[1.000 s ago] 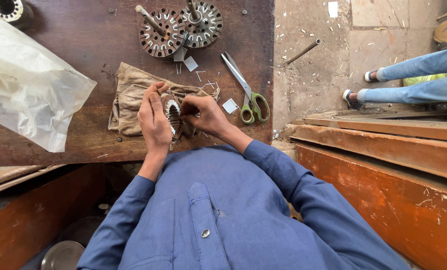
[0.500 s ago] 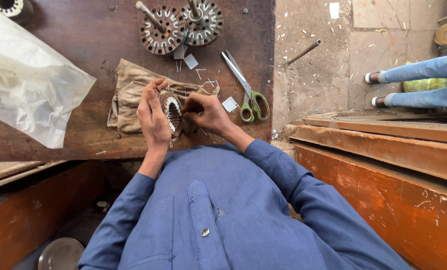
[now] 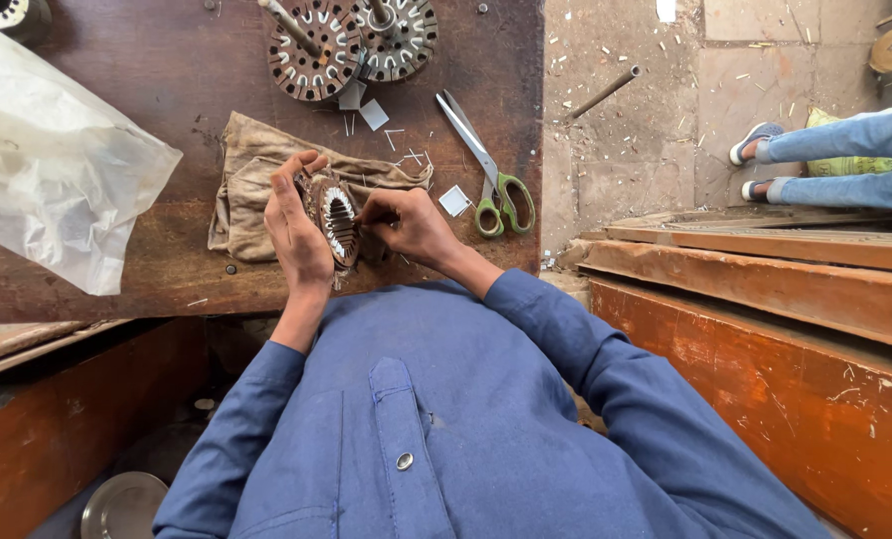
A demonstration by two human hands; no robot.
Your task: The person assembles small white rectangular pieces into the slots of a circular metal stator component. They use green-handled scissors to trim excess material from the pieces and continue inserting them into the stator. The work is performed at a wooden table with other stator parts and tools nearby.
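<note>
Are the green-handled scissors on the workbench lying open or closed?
Closed. The scissors lie flat on the wooden table, blades together in one line, right of the right hand.

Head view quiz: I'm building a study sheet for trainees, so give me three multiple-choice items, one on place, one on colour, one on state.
1. Where do the scissors lie?
A. on the cloth
B. on the wooden table, right of the hands
C. on the floor

2. What colour are the scissor handles?
A. green
B. red
C. black

3. How is the slotted metal stator core held?
A. flat on the table, untouched
B. on edge in the left hand, with the right hand at its slots
C. inside the plastic bag

Answers: B, they rest on bare wood beside the right hand; A, the loops are green; B, the left palm cups it.
</note>
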